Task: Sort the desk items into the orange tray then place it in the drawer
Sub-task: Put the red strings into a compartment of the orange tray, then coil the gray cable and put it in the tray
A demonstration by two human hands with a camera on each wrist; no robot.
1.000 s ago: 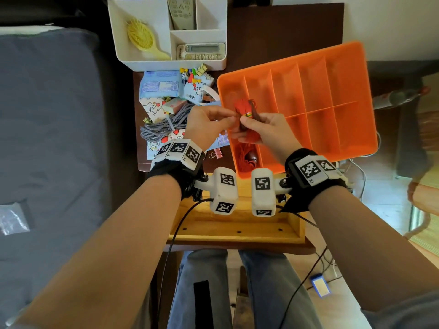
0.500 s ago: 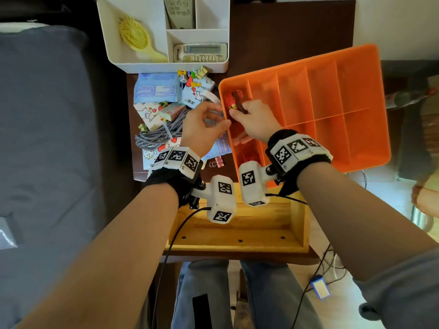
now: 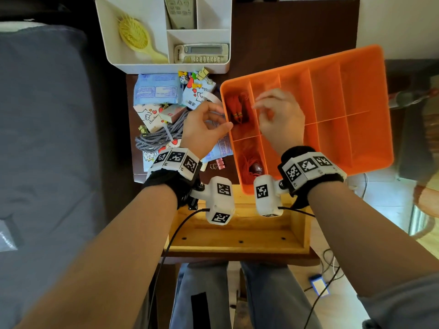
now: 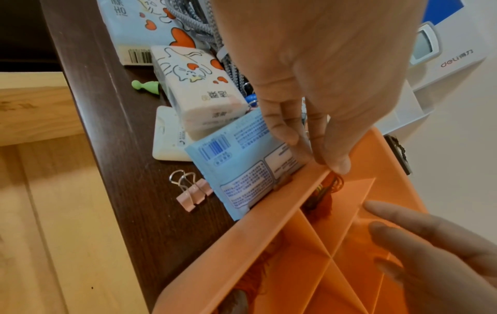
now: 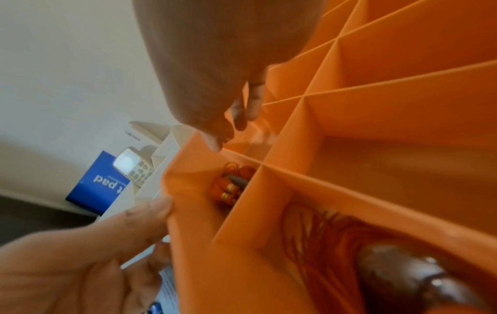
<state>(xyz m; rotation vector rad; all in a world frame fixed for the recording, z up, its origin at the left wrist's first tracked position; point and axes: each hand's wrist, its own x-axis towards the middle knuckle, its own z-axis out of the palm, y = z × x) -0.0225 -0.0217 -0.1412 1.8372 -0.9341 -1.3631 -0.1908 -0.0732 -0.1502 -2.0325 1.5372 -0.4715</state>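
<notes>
The orange tray (image 3: 365,148) lies tilted on the dark desk, its near end over the open wooden drawer (image 3: 237,243). A red tassel (image 3: 238,108) lies in its far-left compartment, also seen in the right wrist view (image 5: 228,187). A second red tassel with a brown bead (image 3: 253,168) fills the near-left compartment. My left hand (image 3: 222,117) holds nothing, and its fingertips (image 4: 336,165) touch the tray's left rim. My right hand (image 3: 259,108) hovers over the tray with relaxed, empty fingers.
Left of the tray lie tissue packs (image 3: 156,89), a grey cord (image 3: 161,136), a pink binder clip (image 4: 193,195), a die and small clips. A white organizer (image 3: 111,43) with a yellow brush and remotes stands at the back. A grey bed (image 3: 47,138) borders the desk's left side.
The right hand lowered the red tassel into the far-left compartment and let it go. Both hands now hold nothing, and the left has moved to the tray's rim.
</notes>
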